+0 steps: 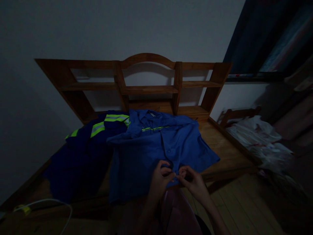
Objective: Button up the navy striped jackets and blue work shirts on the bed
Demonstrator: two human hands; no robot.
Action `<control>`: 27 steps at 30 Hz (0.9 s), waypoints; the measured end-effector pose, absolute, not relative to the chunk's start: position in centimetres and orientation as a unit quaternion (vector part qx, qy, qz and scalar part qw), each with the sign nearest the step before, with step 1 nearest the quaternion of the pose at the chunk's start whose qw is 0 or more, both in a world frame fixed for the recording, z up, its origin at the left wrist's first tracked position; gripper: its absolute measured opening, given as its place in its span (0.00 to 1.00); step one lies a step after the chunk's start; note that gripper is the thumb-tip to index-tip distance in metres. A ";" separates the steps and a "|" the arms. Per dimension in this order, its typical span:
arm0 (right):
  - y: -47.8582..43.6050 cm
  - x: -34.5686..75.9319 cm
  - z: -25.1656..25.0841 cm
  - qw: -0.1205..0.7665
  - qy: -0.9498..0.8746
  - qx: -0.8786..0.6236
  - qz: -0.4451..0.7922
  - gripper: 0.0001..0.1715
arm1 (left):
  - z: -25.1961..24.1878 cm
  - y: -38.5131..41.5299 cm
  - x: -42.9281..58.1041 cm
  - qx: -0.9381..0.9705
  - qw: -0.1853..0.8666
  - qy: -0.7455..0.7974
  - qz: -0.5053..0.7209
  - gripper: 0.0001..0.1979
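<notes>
A blue work shirt [139, 163] lies spread on the wooden desk, its collar toward the shelf and its hem over the near edge. At the lower end of the front opening, my left hand [162, 176] pinches the fabric between thumb and fingers. My right hand [193, 181] pinches the other front edge close beside it, the fingertips of both hands nearly touching. Whatever small part lies between the fingertips is hidden. A button shows higher on the front. Dark blue clothing with yellow-green reflective bands [97, 129] lies to the left, partly against the shirt.
Behind the clothes, a wooden shelf unit [149, 89] stands against the wall. A white cable [52, 200] curves at the lower left. White plastic bags [259, 133] sit on a chair at the right. The wooden desk [220, 140] has a raised right edge. The room is dim.
</notes>
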State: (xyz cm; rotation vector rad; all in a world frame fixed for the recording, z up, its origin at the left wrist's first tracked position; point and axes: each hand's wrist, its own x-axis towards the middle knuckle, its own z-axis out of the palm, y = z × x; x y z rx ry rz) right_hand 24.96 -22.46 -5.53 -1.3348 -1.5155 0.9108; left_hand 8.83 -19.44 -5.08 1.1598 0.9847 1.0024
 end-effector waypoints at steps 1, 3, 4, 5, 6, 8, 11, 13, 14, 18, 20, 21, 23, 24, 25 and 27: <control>-22.5 25.0 -5.5 0.446 -0.613 -0.537 0.370 0.11 | -5.0 -19.5 8.9 0.508 0.608 0.429 0.435 0.18; -22.6 25.1 -5.4 0.444 -0.615 -0.534 0.374 0.11 | -4.9 -19.7 9.1 0.513 0.602 0.432 0.434 0.18; -22.6 25.2 -5.4 0.443 -0.616 -0.532 0.376 0.11 | -4.9 -19.8 9.2 0.515 0.597 0.435 0.434 0.17; -22.5 25.3 -5.4 0.441 -0.617 -0.532 0.378 0.11 | -4.8 -19.9 9.3 0.518 0.591 0.438 0.437 0.17; -22.5 25.4 -5.4 0.440 -0.617 -0.532 0.378 0.11 | -4.8 -20.0 9.3 0.524 0.582 0.441 0.439 0.17; -22.5 25.6 -5.4 0.439 -0.618 -0.533 0.377 0.11 | -4.7 -20.2 9.4 0.540 0.559 0.446 0.444 0.16; -22.6 25.4 -5.2 0.436 -0.620 -0.531 0.379 0.11 | -4.6 -20.5 9.5 0.564 0.514 0.464 0.449 0.15; -22.8 25.0 -4.8 0.432 -0.625 -0.528 0.379 0.12 | -4.5 -20.8 9.6 0.578 0.482 0.481 0.450 0.14; -23.0 24.8 -4.6 0.429 -0.630 -0.528 0.376 0.12 | -4.4 -21.0 9.7 0.586 0.468 0.488 0.448 0.13; -23.1 25.9 -3.3 0.423 -0.641 -0.557 0.316 0.13 | -3.8 -21.8 8.7 0.627 0.413 0.506 0.424 0.11; -22.7 28.7 -3.2 0.441 -0.619 -0.610 0.225 0.15 | -3.6 -22.1 6.5 0.658 0.345 0.527 0.413 0.10; -22.4 30.7 -3.4 0.450 -0.601 -0.640 0.163 0.18 | -3.5 -22.2 4.9 0.674 0.297 0.541 0.406 0.10; -21.6 35.2 -4.2 0.444 -0.570 -0.690 0.036 0.29 | -3.9 -22.2 0.6 0.700 0.188 0.576 0.378 0.17; -21.3 37.4 -4.8 0.423 -0.573 -0.702 -0.001 0.34 | -4.2 -22.2 -1.8 0.717 0.139 0.584 0.354 0.23; -21.0 39.4 -5.3 0.403 -0.575 -0.712 -0.010 0.36 | -4.7 -22.2 -4.2 0.733 0.094 0.590 0.325 0.29; -20.4 42.4 -6.4 0.382 -0.559 -0.736 0.010 0.37 | -6.1 -22.1 -8.7 0.753 0.037 0.596 0.276 0.34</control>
